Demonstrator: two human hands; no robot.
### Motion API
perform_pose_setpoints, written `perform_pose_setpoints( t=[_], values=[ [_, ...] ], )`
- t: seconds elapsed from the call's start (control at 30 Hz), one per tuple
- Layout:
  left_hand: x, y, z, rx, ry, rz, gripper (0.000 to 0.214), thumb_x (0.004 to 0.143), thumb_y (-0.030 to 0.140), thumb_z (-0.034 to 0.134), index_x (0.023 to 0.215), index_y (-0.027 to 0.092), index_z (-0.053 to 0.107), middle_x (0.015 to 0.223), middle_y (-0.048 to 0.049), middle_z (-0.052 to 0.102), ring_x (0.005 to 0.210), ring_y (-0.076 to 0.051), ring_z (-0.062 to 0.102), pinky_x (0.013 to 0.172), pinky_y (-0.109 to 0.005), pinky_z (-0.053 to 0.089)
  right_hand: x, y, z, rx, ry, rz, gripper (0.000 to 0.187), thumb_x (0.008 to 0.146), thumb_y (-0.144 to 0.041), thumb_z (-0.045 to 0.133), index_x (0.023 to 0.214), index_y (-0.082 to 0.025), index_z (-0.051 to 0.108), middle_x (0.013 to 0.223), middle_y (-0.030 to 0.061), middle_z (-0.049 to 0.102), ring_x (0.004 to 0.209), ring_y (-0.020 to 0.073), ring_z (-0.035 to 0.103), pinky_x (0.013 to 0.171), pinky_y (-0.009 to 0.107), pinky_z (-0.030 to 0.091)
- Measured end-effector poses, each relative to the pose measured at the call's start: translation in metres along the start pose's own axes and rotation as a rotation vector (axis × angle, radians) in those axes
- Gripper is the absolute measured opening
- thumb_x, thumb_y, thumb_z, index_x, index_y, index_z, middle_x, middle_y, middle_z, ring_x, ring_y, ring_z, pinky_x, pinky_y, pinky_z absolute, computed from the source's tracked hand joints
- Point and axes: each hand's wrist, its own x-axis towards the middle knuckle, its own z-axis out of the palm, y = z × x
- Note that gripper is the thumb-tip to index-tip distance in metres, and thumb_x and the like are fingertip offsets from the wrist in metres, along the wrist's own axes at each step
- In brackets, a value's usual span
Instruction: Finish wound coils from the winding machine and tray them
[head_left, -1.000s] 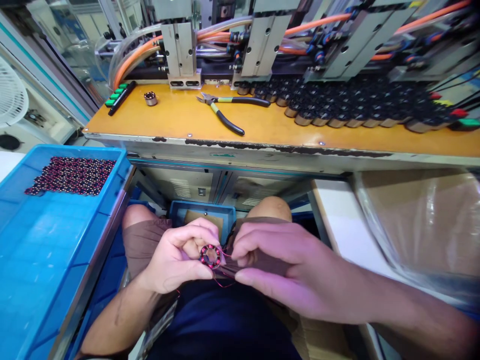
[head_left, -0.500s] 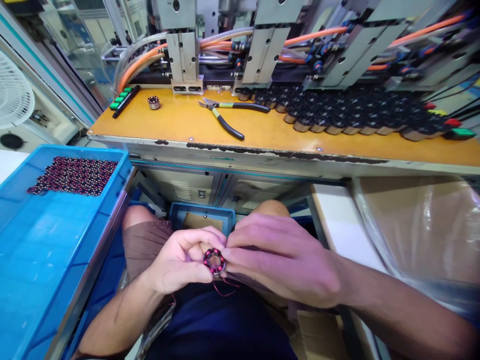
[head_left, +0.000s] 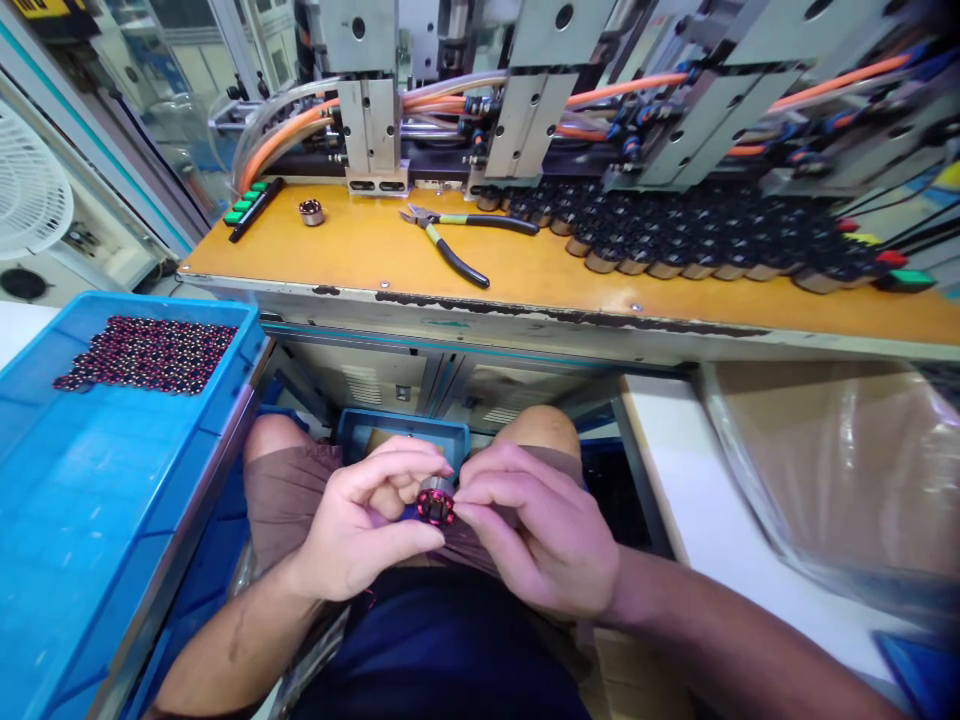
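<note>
A small motor stator [head_left: 435,503], a metal ring with red wire windings and black insulation, is held over my lap. My left hand [head_left: 367,515] grips it from the left, fingers curled behind and thumb below. At its right edge my right hand [head_left: 536,525] has thumb and forefinger pinched together, touching the stator; a wire end between the fingertips is too small to make out. The stator's ring is tilted, with its wound face toward me and its metal side on top.
To the left stands a blue tray [head_left: 82,480] with many wound stators [head_left: 161,352] in rows. On the orange bench [head_left: 360,255] lie cutting pliers [head_left: 450,235], a single stator [head_left: 311,212] and many black-topped parts [head_left: 675,230], below a machine with orange hoses. A blue bin [head_left: 367,430] sits between the knees.
The stator has tipped over so that its metal side shows, and has risen slightly. My right hand has pulled lower, its fingers now pinched at the edge. The loose red wires no longer show below.
</note>
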Motion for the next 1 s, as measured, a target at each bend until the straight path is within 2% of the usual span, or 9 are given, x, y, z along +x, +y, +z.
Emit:
perform_pose_setpoints(
  t=[0.07,0.17,0.27,0.37,0.53,0.63,0.73,0.83,1.0],
  values=[
    [-0.004,0.001,0.0,0.002,-0.001,-0.055,0.049,0.07,0.018,0.083,0.117,0.025,0.069,0.095,-0.004,0.067,0.081,-0.012,0.063,0.073,-0.02,0.051,-0.002,0.0,0.003,-0.026,0.019,-0.01,0.008,0.09,-0.008,0.055,0.09,-0.015,0.059,0.077,0.0059,0.065,0.068,0.0126,0.064,0.057,0.022,0.052],
    [-0.011,0.0,-0.001,0.045,-0.01,-0.171,0.032,0.08,0.019,0.076,0.111,0.022,0.068,0.08,-0.0014,0.068,0.067,-0.009,0.063,0.063,-0.017,0.051,-0.003,0.0,0.004,-0.048,0.01,-0.018,0.008,0.089,-0.009,0.055,0.091,-0.016,0.059,0.077,0.0055,0.066,0.068,0.0125,0.064,0.058,0.022,0.053],
    [-0.014,-0.002,-0.001,0.061,0.028,-0.174,0.027,0.088,0.017,0.066,0.115,0.022,0.065,0.073,-0.0005,0.068,0.061,-0.008,0.064,0.058,-0.016,0.051,-0.005,-0.002,0.005,-0.072,0.031,0.013,0.007,0.089,-0.01,0.057,0.09,-0.016,0.06,0.076,0.0049,0.066,0.067,0.0124,0.064,0.059,0.022,0.054],
    [-0.014,-0.004,-0.001,0.0,0.024,-0.103,0.032,0.087,0.013,0.066,0.117,0.023,0.065,0.081,-0.0019,0.07,0.067,-0.011,0.068,0.062,-0.019,0.055,-0.006,-0.004,0.007,-0.102,0.078,0.056,0.009,0.087,-0.008,0.057,0.087,-0.016,0.061,0.074,0.0037,0.066,0.067,0.0121,0.065,0.06,0.022,0.054],
    [-0.011,-0.003,-0.002,-0.096,-0.017,0.012,0.029,0.078,0.014,0.076,0.105,0.024,0.073,0.121,-0.0082,0.063,0.081,-0.014,0.072,0.076,-0.028,0.058,-0.006,-0.006,0.01,-0.084,0.123,0.11,0.012,0.085,-0.004,0.058,0.084,-0.016,0.06,0.071,0.0029,0.064,0.066,0.012,0.063,0.059,0.022,0.052],
    [-0.012,-0.004,0.0,-0.168,-0.008,0.062,0.017,0.075,0.018,0.08,0.089,0.019,0.071,0.115,-0.0082,0.068,0.092,-0.019,0.071,0.087,-0.035,0.057,-0.009,-0.006,0.007,-0.047,0.103,0.117,0.014,0.085,-0.004,0.058,0.087,-0.017,0.059,0.073,0.0022,0.063,0.066,0.0116,0.063,0.059,0.021,0.053],
    [-0.012,-0.006,0.004,-0.327,0.024,0.078,0.026,0.072,0.022,0.083,0.087,0.019,0.062,0.099,-0.0056,0.074,0.106,-0.025,0.069,0.095,-0.043,0.052,-0.012,-0.007,0.003,-0.07,0.036,0.049,0.012,0.086,-0.006,0.057,0.089,-0.018,0.06,0.074,0.0018,0.064,0.065,0.0107,0.064,0.058,0.019,0.053],
    [-0.01,-0.008,0.005,-0.378,0.024,-0.072,0.04,0.072,0.035,0.084,0.102,0.018,0.063,0.102,-0.0078,0.073,0.108,-0.022,0.068,0.095,-0.037,0.051,-0.015,-0.008,0.001,-0.181,0.026,-0.037,0.008,0.089,-0.012,0.057,0.088,-0.019,0.061,0.074,0.002,0.065,0.064,0.0111,0.065,0.059,0.02,0.054],
    [-0.009,-0.013,0.001,-0.386,-0.142,-0.397,0.046,0.076,0.053,0.075,0.098,0.013,0.064,0.073,-0.0014,0.068,0.056,-0.01,0.064,0.06,-0.023,0.05,-0.014,-0.008,-0.001,-0.314,0.006,-0.075,0.015,0.094,-0.02,0.056,0.08,-0.02,0.062,0.07,0.0017,0.066,0.059,0.0123,0.065,0.058,0.022,0.055]
  ],
)
